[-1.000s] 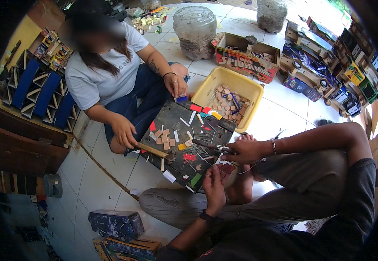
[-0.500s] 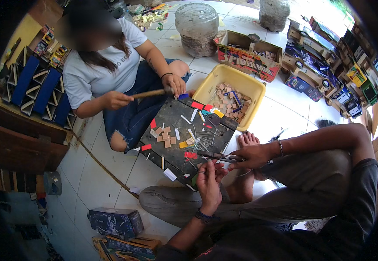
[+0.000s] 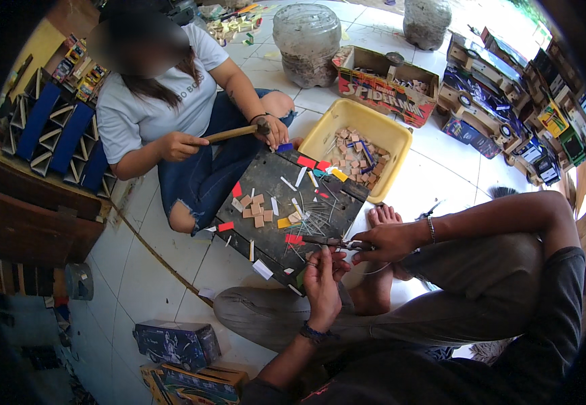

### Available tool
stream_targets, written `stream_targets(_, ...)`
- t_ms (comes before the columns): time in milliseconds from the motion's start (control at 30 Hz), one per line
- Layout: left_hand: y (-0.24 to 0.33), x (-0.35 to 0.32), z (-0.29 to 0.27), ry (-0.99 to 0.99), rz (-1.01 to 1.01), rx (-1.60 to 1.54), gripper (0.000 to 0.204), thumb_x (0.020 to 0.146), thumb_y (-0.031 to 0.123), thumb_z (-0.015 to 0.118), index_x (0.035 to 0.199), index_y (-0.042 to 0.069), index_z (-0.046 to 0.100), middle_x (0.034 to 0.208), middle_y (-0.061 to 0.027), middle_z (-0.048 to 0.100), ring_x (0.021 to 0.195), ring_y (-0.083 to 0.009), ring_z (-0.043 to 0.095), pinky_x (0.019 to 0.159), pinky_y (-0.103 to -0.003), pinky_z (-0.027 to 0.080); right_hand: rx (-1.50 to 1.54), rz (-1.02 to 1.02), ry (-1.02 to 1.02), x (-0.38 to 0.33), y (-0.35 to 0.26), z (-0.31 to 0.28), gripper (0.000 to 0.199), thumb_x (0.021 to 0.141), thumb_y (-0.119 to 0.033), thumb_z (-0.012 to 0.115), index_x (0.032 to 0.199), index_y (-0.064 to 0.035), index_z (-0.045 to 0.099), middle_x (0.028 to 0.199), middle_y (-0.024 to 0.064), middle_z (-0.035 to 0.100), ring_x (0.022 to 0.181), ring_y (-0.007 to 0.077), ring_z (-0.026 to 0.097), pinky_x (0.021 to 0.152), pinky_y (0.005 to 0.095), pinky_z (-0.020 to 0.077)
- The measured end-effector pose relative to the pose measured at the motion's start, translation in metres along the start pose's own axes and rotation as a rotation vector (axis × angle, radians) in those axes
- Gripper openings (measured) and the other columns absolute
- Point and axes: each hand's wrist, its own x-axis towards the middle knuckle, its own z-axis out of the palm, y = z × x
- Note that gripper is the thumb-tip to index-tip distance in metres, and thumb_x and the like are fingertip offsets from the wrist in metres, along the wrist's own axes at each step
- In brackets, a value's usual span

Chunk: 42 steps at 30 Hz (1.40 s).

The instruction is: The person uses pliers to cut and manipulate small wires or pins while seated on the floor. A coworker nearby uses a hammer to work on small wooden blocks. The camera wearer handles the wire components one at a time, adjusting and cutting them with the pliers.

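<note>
**Pliers at the near edge of a dark work board**

The right hand (image 3: 387,241) is closed around the handles of a pair of pliers (image 3: 337,243), whose thin jaws point left over the near part of a dark board (image 3: 266,251). The left hand (image 3: 323,283) sits just below the pliers' tip, fingers curled and pinched together at the jaws; whatever it grips is too small to make out. A bracelet circles each wrist.

The board lies flat on the white tiled floor (image 3: 164,283), between the wearer's crossed legs and a second person. Scattered on it are small wooden squares (image 3: 256,210), thin nails (image 3: 313,219) and red, yellow and white paper scraps. The wearer's bare foot (image 3: 382,216) rests at the board's right corner.

Beyond the board stands a yellow plastic tub (image 3: 391,135) holding more wooden pieces. The person opposite sits on the floor and holds a wooden-handled hammer (image 3: 235,132) with both hands above the board's far edge. An open cardboard box (image 3: 374,91) and a clear plastic jar (image 3: 306,44) stand further back.
</note>
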Motion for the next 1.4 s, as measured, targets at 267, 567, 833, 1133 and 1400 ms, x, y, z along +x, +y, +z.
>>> stream_targets(267, 0.0, 0.0, 0.0, -0.005, -0.002, -0.005, 0.024, 0.1, 0.029, 0.051, 0.103, 0.005, 0.057, 0.09, -0.006, 0.064, 0.072, -0.0111, 0.06, 0.068, -0.026, 0.052, -0.038, -0.045, 0.018, 0.0, 0.005, 0.0, 0.059, 0.093, -0.05, 0.051, 0.125, 0.0, 0.051, 0.097, 0.0209, 0.068, 0.086, 0.03, 0.068, 0.08, 0.0393, 0.0534)
stream_targets(567, -0.004, 0.003, -0.003, -0.005, 0.002, 0.012, 0.024, 0.1, 0.028, 0.05, 0.102, 0.005, 0.057, 0.09, -0.0061, 0.065, 0.074, -0.0115, 0.061, 0.071, -0.027, 0.054, -0.106, -0.134, 0.116, 0.003, 0.004, 0.004, 0.051, 0.095, -0.048, 0.049, 0.129, -0.0095, 0.052, 0.098, 0.0229, 0.067, 0.084, 0.0292, 0.068, 0.075, 0.0415, 0.0534)
stream_targets(833, -0.01, -0.005, -0.002, -0.097, 0.04, 0.045, 0.027, 0.103, 0.025, 0.043, 0.121, 0.006, 0.042, 0.112, -0.0113, 0.057, 0.1, -0.0209, 0.061, 0.088, -0.038, 0.054, -0.119, 0.161, 0.13, 0.006, -0.019, 0.006, 0.045, 0.09, -0.049, 0.054, 0.114, -0.0108, 0.059, 0.095, 0.0221, 0.065, 0.1, 0.0409, 0.058, 0.095, 0.0508, 0.0371)
stream_targets(1133, -0.02, -0.018, -0.007, -0.153, 0.036, 0.065, 0.029, 0.102, 0.019, 0.042, 0.127, 0.008, 0.034, 0.114, -0.0124, 0.054, 0.107, -0.0238, 0.059, 0.092, -0.041, 0.052, -0.361, 0.024, 0.229, 0.013, -0.014, 0.01, 0.045, 0.087, -0.047, 0.058, 0.098, -0.0035, 0.058, 0.079, 0.0219, 0.067, 0.079, 0.039, 0.067, 0.074, 0.047, 0.0494)
stream_targets(1400, -0.054, -0.015, -0.01, -0.143, 0.121, 0.023, 0.03, 0.102, 0.018, 0.045, 0.128, 0.007, 0.036, 0.119, -0.0145, 0.057, 0.112, -0.02, 0.058, 0.101, -0.035, 0.046, -0.214, 0.068, 0.282, 0.019, -0.012, 0.012, 0.051, 0.089, -0.053, 0.055, 0.103, -0.0042, 0.053, 0.074, 0.0221, 0.065, 0.076, 0.0406, 0.066, 0.07, 0.0475, 0.05)
